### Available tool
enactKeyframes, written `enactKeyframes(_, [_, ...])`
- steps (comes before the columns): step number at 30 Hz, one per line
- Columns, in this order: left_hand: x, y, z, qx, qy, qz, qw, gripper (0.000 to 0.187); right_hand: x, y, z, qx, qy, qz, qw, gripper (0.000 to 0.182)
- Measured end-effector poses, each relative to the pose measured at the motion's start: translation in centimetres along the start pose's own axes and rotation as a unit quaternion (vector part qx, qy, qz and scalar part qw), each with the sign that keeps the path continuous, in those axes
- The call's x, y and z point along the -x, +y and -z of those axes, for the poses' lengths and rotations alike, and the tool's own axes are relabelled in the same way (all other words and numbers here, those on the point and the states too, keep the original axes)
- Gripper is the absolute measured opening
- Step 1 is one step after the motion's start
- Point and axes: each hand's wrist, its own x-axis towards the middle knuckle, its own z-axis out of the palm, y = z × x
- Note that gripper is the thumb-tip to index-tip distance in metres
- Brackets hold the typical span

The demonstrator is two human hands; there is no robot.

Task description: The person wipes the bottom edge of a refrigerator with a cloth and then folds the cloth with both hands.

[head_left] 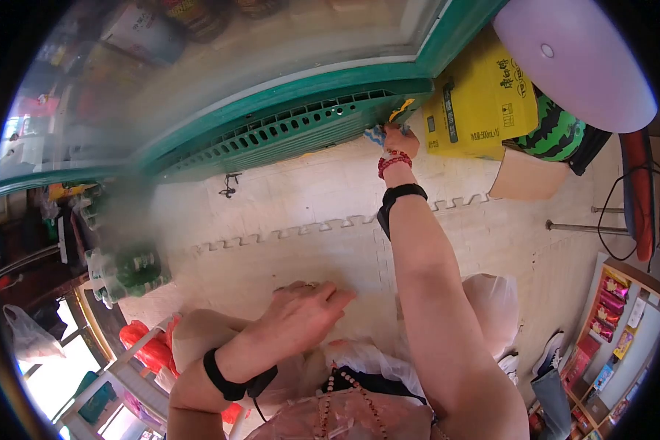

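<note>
Bottles in clear wrap stand at far left; the left hand hangs loose, fingers slightly bent; by the green cabinet's lower edge a blue-and-white cloth is pinched in the right hand, a yellow carton crowding just beside.

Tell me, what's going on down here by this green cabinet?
A person is low to the floor in front of the green cabinet. Their right hand holds a blue-and-white cloth at the right end of the cabinet's slotted lower panel. The left hand hangs loosely in front of the body, with nothing visible in it. A yellow carton stands just right of the hand with the cloth, and pale interlocking mats cover the floor.
</note>
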Motion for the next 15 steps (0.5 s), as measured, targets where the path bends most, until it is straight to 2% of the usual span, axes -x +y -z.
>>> enactKeyframes(4, [-0.2, -0.3, 0.2, 0.0, 0.008, -0.01, 1.0, 0.029, -5.2, 4.5, -3.8, 0.002, 0.0, 0.012, 1.0, 0.039])
enactKeyframes(6, [-0.2, -0.1, 0.4, -0.006, 0.009, -0.013, 1.0, 0.029, -5.5, 4.5, -3.9, -0.006, 0.0, 0.015, 1.0, 0.037])
enactKeyframes(9, [-0.1, -0.1, 0.1, -0.015, 0.015, -0.015, 1.0, 0.029, -3.7, 3.5, -2.4, -0.053, -0.02, -0.012, 0.998, 0.033])
enactKeyframes(11, [0.0, 0.1, 0.1, -0.018, 0.01, -0.009, 1.0, 0.029, -5.1, 5.6, -3.4, -0.174, -0.077, 0.006, 0.982, 0.043])
enactKeyframes(15, [0.0, 0.2, 0.1, -0.014, -0.004, -0.001, 1.0, 0.029, -4.9, 4.9, -3.1, -0.097, -0.032, 0.001, 0.995, 0.042])
